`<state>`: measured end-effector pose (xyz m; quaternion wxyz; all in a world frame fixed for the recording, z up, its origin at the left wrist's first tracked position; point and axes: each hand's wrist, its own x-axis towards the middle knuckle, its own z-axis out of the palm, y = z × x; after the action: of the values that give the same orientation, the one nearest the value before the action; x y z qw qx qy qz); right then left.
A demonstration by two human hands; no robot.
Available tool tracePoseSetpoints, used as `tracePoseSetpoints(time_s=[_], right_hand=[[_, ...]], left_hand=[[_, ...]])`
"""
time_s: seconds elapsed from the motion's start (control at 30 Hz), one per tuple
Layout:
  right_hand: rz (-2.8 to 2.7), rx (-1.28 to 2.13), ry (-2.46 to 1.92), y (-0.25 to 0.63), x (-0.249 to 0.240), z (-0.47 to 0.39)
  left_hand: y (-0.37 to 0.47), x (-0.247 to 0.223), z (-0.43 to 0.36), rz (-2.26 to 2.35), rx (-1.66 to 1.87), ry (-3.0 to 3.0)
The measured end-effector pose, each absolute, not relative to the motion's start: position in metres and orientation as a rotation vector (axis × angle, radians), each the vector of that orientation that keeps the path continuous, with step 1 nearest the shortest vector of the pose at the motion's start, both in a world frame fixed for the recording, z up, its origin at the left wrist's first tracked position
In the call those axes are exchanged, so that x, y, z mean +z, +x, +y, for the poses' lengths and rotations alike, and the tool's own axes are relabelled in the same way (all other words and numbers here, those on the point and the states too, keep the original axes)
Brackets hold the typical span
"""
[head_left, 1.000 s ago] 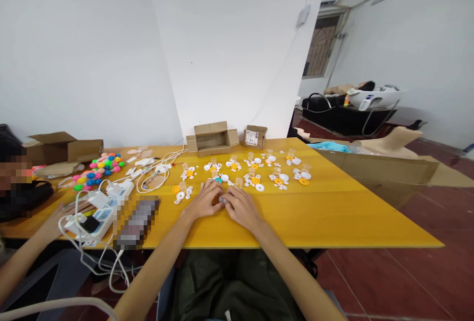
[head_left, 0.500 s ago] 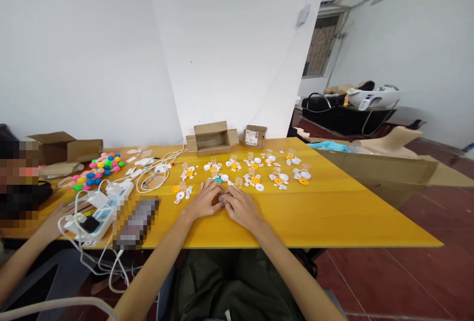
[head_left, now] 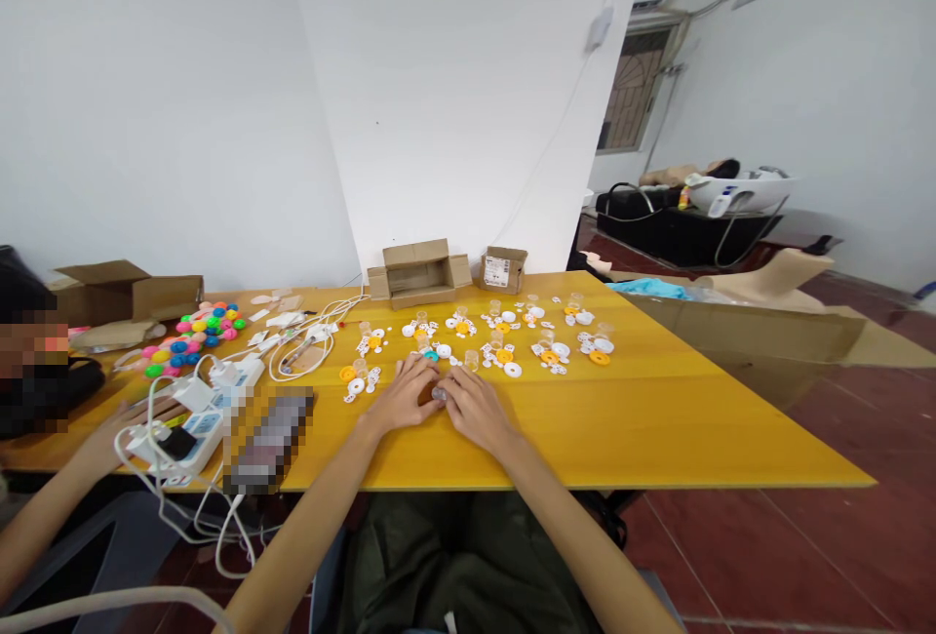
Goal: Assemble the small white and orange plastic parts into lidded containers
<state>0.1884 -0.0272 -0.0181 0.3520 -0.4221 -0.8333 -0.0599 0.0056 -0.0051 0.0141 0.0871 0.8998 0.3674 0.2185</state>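
My left hand [head_left: 404, 398] and my right hand [head_left: 472, 407] meet low over the table, fingers curled and fingertips almost touching. Between them they grip a small clear plastic piece [head_left: 439, 393]; the fingers cover most of it, so its full shape is hidden. Just beyond my fingertips lie a teal disc [head_left: 431, 355], a white round disc [head_left: 444, 351] and a clear plastic cup [head_left: 472, 359]. Similar sets spread over the table, each with small white pieces, clear cups and yellow rings, such as the yellow ring [head_left: 504, 356] past my right hand.
Left of me are a white power strip [head_left: 201, 429] with cables, a phone [head_left: 269, 441] and colourful balls [head_left: 191, 346]. Open cardboard boxes [head_left: 418, 297] stand at the table's back. A co-worker's arm [head_left: 65, 488] rests at the far left.
My hands stay in the same place, with at most a slight shift of the fingers around the clear piece. At the far left, the co-worker's head has moved a little.
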Motion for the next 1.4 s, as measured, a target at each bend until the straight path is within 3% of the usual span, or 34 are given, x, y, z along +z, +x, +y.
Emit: tracePoseSetpoints(time_s=[0.7,1.4], right_hand=[[-1.982,-0.171,-1.218,0.191,-0.027,-0.02],[-2.144,0.253,-1.291,0.188,-0.005,-0.035]], left_hand=[[0.005,0.018,-0.007,1.101,0.635,2.677],[0.008,0.014,-0.002,1.047,0.783,2.549]])
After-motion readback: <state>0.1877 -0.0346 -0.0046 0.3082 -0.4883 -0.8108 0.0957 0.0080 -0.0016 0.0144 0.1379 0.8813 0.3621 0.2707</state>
